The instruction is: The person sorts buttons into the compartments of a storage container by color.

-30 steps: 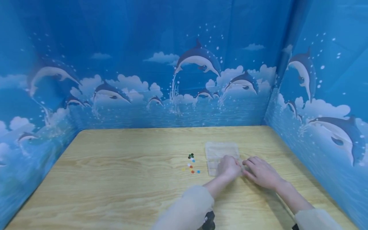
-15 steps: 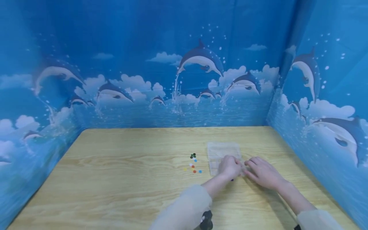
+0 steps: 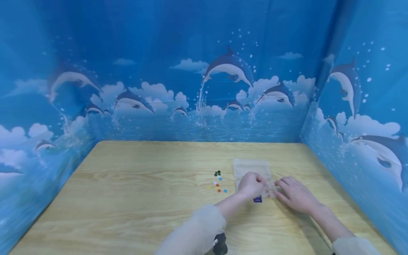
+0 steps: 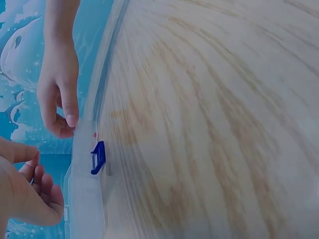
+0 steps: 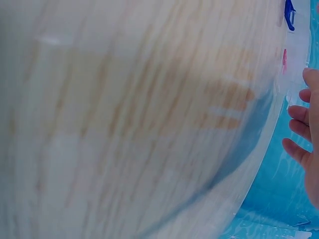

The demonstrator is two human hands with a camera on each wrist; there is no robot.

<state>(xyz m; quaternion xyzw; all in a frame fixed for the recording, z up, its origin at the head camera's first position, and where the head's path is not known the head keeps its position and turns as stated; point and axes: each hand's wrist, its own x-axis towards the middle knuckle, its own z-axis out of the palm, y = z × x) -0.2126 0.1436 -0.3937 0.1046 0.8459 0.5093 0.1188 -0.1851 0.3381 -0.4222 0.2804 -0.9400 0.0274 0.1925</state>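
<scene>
A clear plastic compartment box (image 3: pixel 251 164) lies at the table's right, with a dark blue latch-like piece (image 4: pixel 98 158) at its front edge. My left hand (image 3: pixel 251 185) is over the box's front right part, fingers curled, thumb and forefinger tips meeting; whether something tiny is pinched there is too small to tell. Small reddish pieces (image 3: pixel 268 193) show by those fingertips. Beside the box's right edge, my right hand (image 3: pixel 294 193) has loosely bent fingers (image 5: pixel 298 114) and shows nothing in its grasp.
Left of the box lie several small round discs: dark green ones (image 3: pixel 217 173), orange ones (image 3: pixel 219 190), blue ones (image 3: pixel 225 191), a white one (image 3: pixel 215 183) and a yellow one (image 3: pixel 209 188). A dolphin-print curtain (image 3: pixel 178 71) surrounds the wooden table (image 3: pixel 127 198).
The head view has shifted slightly, moving the scene rightward. Against the box, my left hand has shifted a little left, uncovering the blue piece and the reddish pieces. My right hand stays beside the box.
</scene>
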